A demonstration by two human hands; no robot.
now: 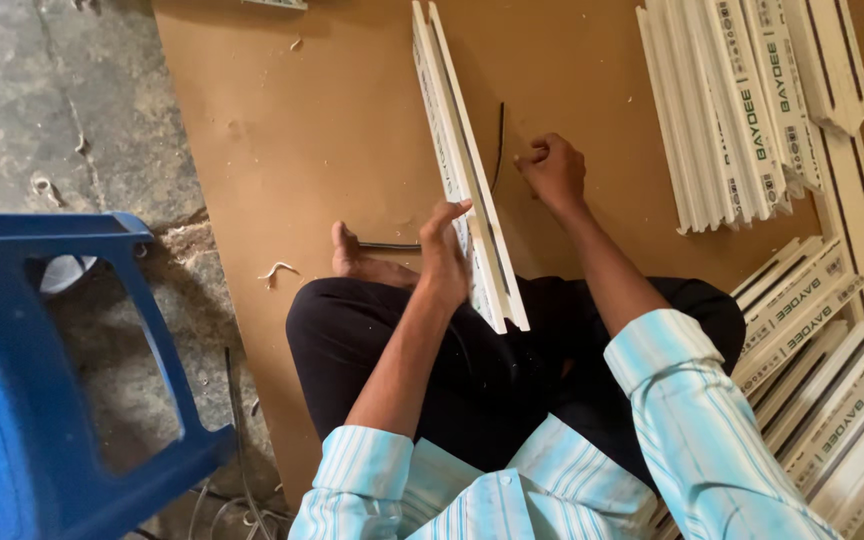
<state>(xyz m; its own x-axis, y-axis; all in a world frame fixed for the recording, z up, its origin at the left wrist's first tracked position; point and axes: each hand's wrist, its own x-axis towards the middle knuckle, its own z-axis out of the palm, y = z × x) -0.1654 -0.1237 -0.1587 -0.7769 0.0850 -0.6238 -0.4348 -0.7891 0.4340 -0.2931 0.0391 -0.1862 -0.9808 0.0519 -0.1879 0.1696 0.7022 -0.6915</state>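
Striped sleeves (652, 380) led forward: left hand (444, 250) clasped the white profile (472, 190), right hand (552, 168) pinched shut on the black gasket strip (499, 140); the propped profile risked tipping.

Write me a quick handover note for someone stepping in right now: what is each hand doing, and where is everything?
Left hand: gripping the white profile strip, which stands on edge on the brown board and leans against the lap.
Right hand: closed, pinching the thin black rubber strip beside the profile's far side.
Done: part of the black strip seems to lie along the profile; how much is seated cannot be told.
Left: the loose end by the right hand is still free.
Nearby: stacked white profiles to the right, more by the right knee, a blue plastic stool on the left.
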